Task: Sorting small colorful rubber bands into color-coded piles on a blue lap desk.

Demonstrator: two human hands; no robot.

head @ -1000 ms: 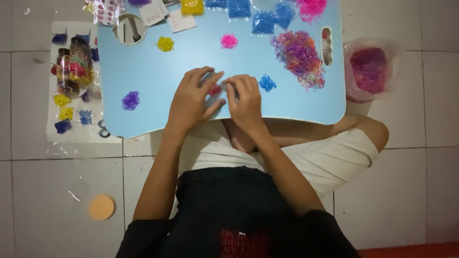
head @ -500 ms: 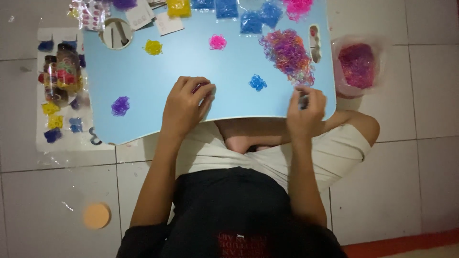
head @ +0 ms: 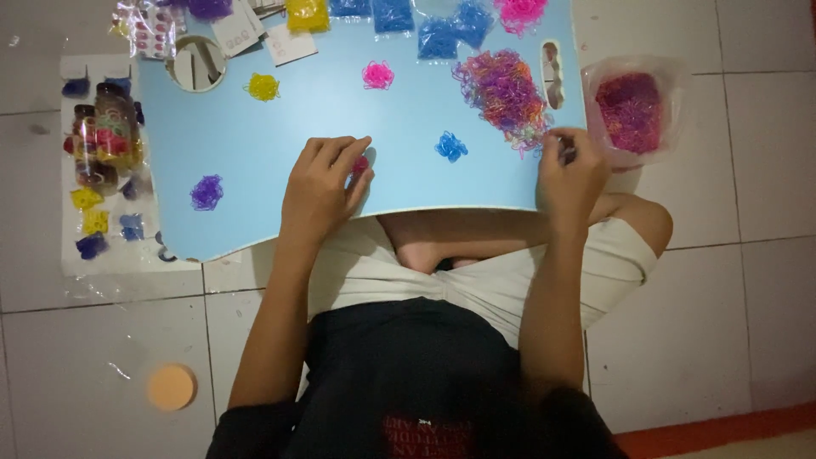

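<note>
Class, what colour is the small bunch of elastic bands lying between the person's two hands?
Blue: the small bunch of bands on the light blue tray, head view.

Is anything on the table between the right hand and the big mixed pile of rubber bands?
Nothing visible: the right hand sits at the table's right edge, with the mixed pile just beyond its fingertips and only bare blue surface between.

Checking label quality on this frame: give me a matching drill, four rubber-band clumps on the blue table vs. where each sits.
Things:
1. yellow clump
2. purple clump
3. blue clump
4. mixed pile

Places:
A. between the two hands, on the light-blue table
B. far right part, just beyond the right hand
C. next to the round hole at the far left
D. near left part, left of the left hand

Pairs: 1-C, 2-D, 3-A, 4-B
</note>
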